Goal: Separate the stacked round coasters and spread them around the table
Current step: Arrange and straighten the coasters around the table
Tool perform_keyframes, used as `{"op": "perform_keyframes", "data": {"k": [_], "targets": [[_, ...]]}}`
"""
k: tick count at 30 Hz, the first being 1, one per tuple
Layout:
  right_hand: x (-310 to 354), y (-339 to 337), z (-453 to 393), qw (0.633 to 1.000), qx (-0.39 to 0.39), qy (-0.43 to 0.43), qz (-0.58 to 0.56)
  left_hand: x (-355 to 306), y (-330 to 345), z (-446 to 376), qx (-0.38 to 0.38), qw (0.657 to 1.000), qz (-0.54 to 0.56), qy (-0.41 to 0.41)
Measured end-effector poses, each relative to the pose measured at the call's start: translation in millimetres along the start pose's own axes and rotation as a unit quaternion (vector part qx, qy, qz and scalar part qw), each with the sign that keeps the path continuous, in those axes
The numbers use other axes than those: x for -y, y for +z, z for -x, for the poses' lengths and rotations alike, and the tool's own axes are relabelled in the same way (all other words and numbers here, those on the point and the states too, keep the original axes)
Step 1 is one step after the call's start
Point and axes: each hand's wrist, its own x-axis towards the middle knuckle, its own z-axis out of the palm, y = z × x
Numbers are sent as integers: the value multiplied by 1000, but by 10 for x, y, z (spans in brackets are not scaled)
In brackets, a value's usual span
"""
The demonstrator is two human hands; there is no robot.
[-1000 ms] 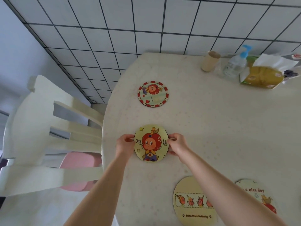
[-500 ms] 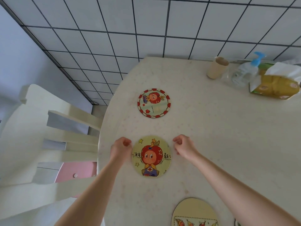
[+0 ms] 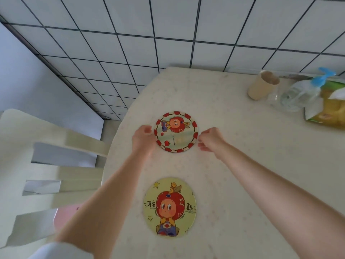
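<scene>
Hands flanking red-bordered coaster near table left edge: left hand loosely curled, touching its left rim; right hand loosely curled just beside its right rim, nothing held. Yellow coaster flat nearer front edge, between forearms, untouched.

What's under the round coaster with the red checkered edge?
The red-edged coaster lies flat on the pale table, so only tabletop shows around it. Whether another coaster hides beneath cannot be seen. The left hand touches its edge; the right hand is beside it.
</scene>
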Motion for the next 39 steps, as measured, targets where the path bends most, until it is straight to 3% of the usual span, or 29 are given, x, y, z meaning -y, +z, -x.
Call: {"op": "perform_keyframes", "data": {"k": [4,8,13,17,24,30,35,39], "targets": [[29,87,42,988,58,101,-99,-218,75,-279,16,991,-101,91],[-62,199,3,978,75,121,-155,-377,203,-453,69,977,-147,137],[-208,286,-94,980,28,66,-184,-391,164,-517,108,971,-170,125],[-118,254,-165,986,22,4,-167,-316,52,-444,115,992,-31,31],[277,126,-350,991,13,-84,-102,14,-47,-1,144,979,109,-97],[161,136,-432,989,-7,-145,15,194,-7,221,74,992,92,-37],[90,128,-445,986,-34,-164,21,149,-5,184,43,998,-16,42],[125,139,-477,982,-38,-180,45,106,-28,94,28,998,-37,49]]}}
